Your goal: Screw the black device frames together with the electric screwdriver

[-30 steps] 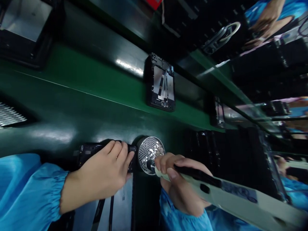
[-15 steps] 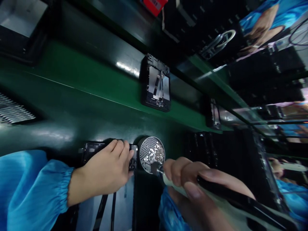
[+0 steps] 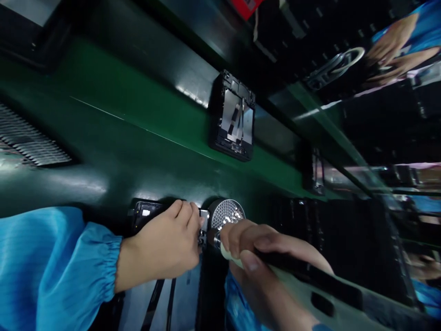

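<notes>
Head view shows a phone [image 3: 144,212] on the green bench [image 3: 161,172], low in the picture, just left of a round dish [image 3: 222,214]. It lies open: a pale panel [image 3: 186,294] and two dark strips [image 3: 153,301] are bare, and no back cover shows over them. The left hand [image 3: 165,243] lies across its far end, fingers bent together; whether they pinch anything beneath, I cannot tell. The right hand [image 3: 265,255] is closed round a driver [image 3: 299,287], whose tip is at the dish's near rim, apart from the phone. Small shiny bits, probably screws, lie in the dish, so fastening looks unfinished. How many are already in the phone is hidden by the left hand. A stack [image 3: 237,119] of similar open frames stands farther off.

The phone's long axis runs away from the person, nearly upright in the picture, its far end leaning slightly right. That end, with the black frame, points toward the stack's side of the bench; the near end is cut off.
</notes>
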A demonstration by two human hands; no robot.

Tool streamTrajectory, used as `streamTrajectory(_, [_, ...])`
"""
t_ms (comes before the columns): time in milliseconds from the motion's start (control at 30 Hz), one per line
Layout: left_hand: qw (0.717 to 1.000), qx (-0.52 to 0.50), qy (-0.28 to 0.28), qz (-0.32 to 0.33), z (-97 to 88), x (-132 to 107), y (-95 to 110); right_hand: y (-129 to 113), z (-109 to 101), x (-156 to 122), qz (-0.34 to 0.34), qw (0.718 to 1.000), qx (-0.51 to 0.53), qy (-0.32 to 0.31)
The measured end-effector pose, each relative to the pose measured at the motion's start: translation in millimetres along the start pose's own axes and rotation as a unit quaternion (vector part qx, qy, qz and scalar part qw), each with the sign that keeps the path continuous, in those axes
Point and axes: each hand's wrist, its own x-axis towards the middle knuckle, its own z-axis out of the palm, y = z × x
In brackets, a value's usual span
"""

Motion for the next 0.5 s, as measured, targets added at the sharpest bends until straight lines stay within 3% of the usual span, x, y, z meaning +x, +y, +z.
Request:
streamTrajectory(233, [1.000, 0.002, -0.022, 0.001, 2.2, 1.9, -0.4, 4.6, 4.4, 0.8, 0.002, 1.000, 0.009, 0.000])
streamTrajectory(333, [0.999, 0.001, -0.040, -0.021, -6.4, 0.1, -0.5, 9.4, 7.5, -0.7, -0.012, 0.999, 0.025, 0.025])
streamTrajectory(433, [0.996, -0.006, -0.057, -0.068, -26.1, -15.6, 14.5, 15.8, 7.2, -4.7, -0.038, 0.997, 0.045, 0.048])
streamTrajectory(500, [0.998, -0.006, -0.034, -0.056, -36.1, -36.6, 37.8, 20.4, 6.5, -7.5, -0.051, 0.996, 0.040, 0.060])
